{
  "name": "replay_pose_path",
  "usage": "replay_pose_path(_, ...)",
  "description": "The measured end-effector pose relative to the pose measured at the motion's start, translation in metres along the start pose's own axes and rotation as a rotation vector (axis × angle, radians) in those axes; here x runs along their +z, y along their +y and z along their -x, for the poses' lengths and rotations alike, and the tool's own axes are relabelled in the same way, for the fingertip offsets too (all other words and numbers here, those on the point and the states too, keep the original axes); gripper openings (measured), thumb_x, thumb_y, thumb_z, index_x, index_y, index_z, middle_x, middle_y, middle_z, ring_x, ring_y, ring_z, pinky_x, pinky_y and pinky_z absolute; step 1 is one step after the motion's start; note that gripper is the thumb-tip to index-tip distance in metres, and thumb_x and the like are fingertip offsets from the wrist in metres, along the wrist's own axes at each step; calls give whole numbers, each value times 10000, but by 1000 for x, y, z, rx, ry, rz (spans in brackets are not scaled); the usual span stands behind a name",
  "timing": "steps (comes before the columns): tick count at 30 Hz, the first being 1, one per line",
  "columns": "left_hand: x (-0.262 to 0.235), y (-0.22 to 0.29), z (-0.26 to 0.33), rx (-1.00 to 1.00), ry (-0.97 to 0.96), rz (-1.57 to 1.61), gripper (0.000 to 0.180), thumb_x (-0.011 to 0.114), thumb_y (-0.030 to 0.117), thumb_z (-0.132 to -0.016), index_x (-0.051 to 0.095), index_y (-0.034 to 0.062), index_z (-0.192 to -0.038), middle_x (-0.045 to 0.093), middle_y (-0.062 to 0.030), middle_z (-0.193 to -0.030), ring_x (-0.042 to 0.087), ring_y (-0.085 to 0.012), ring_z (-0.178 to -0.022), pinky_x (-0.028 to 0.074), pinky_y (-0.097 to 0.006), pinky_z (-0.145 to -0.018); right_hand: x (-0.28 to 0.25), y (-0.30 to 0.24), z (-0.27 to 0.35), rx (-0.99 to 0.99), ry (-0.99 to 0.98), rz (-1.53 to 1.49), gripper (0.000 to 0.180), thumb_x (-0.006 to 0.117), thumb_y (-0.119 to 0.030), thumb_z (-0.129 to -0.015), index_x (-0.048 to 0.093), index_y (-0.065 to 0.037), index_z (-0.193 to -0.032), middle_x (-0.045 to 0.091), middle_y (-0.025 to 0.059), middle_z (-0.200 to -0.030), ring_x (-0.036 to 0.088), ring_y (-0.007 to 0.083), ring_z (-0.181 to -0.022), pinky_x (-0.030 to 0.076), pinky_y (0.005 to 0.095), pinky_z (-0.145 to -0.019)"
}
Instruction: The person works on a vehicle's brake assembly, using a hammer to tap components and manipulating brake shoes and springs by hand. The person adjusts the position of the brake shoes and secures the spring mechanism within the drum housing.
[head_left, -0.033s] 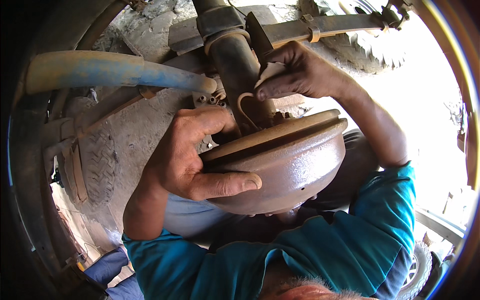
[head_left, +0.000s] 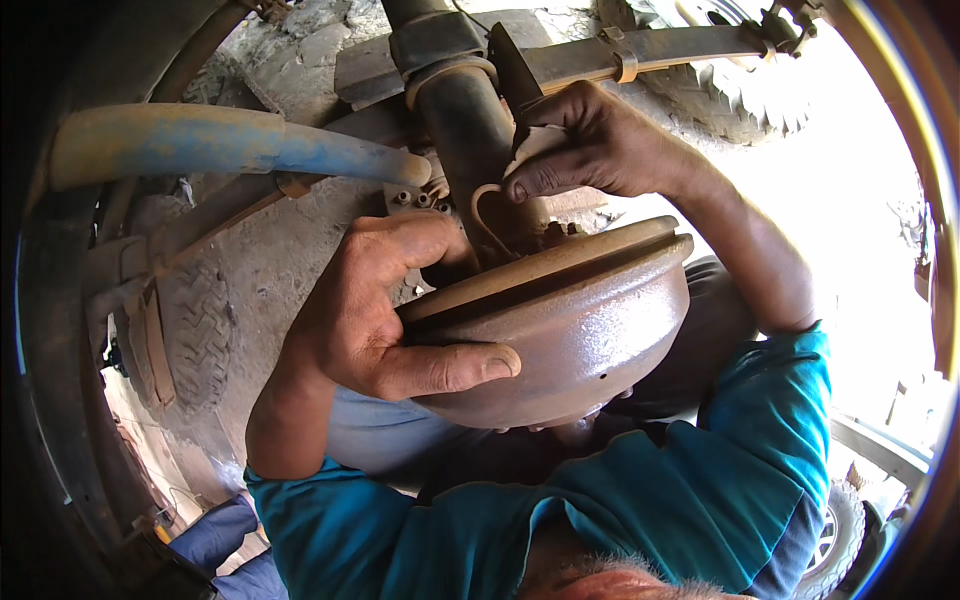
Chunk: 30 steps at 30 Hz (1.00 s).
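A brown brake drum sits on the end of a dark axle tube, just in front of my chest. My left hand grips the drum's left side, its thumb lying across the outer face and its fingertips hidden behind the rim. Beyond the rim, my right hand pinches a pale folded piece, perhaps cloth or paper, against the axle side. A thin curved pipe rises beside those fingertips and runs down behind the drum.
A blue and rust-yellow tube reaches in from the left toward the axle. Leaf springs cross behind the axle. Tyres stand at the left, top right and lower right. At lower left, dark blue fabric shows.
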<state>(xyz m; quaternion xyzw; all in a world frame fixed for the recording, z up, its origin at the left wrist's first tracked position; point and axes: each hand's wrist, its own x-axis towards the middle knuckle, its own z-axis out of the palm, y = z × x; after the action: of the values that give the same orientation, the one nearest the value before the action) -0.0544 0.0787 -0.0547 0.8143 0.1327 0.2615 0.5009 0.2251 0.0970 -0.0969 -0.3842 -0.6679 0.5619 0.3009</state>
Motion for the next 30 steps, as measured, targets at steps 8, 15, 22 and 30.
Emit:
replay_pose_path(8,-2,1,0,13,-13,-16,489,927,293,-716,727,-63,-985,720,-160,-805,701,-240,-722,531,-337,-687,-2,-4,5,-82,50,237,216,903,-168,-843,792,-8,-934,719,8,-802,632,59,-793,504,279,-711)
replay_pose_path(15,0,1,1,4,-5,-28,505,932,309,-718,728,-61,-994,721,-157,-814,698,-238,-726,529,-338,-693,-1,3,12,-204,110,352,265,902,-229,-834,788,-24,-958,716,84,-868,686,179,-829,525,347,-762)
replay_pose_path(22,4,1,2,-13,31,-45,532,921,370,-668,697,-46,-913,672,-140,-798,659,-243,-713,495,-346,-681,-5,12,15,-324,130,403,290,894,-225,-844,757,-3,-972,709,115,-890,690,225,-831,535,366,-751)
replay_pose_path(30,-2,-2,-1,38,-21,-31,498,927,310,-717,735,-52,-999,726,-157,-812,703,-251,-741,535,-352,-704,-10,17,12,-349,121,382,312,901,-215,-833,747,12,-982,706,117,-904,701,231,-866,539,370,-766)
